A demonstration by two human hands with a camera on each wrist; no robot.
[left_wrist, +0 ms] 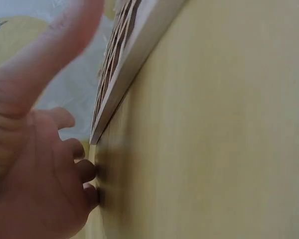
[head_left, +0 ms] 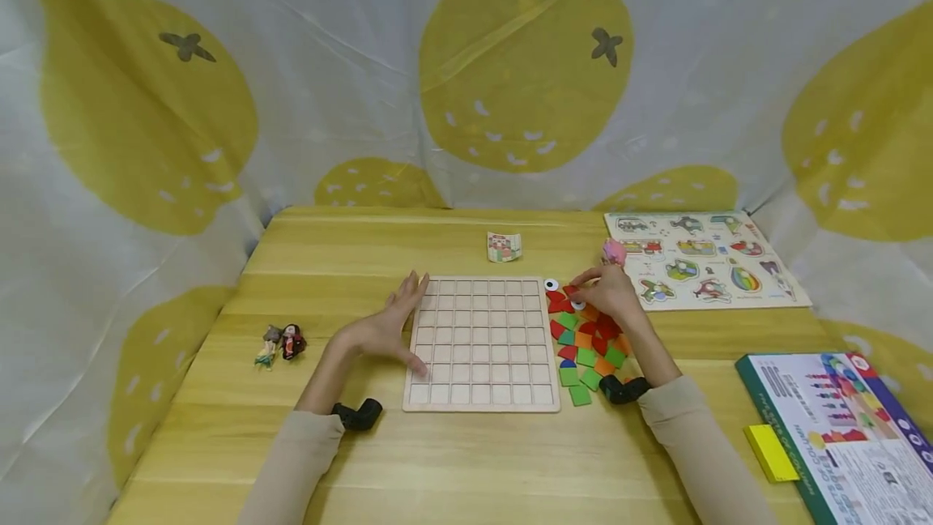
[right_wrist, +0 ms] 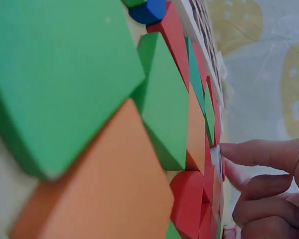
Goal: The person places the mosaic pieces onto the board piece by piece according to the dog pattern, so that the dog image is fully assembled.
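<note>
Grid board (head_left: 481, 332): left grip (head_left: 385, 332) spread alongside; right grip (head_left: 611, 292) at coloured pieces (head_left: 585, 357), pinch unclear.

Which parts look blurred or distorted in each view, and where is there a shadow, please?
Head view: grid board fairly clear, small print on the box unreadable; left wrist view: left hand soft, a shadow on the table beside its fingers; right wrist view: nearest green tile soft and oversized from closeness, curtain behind blurry.
</note>
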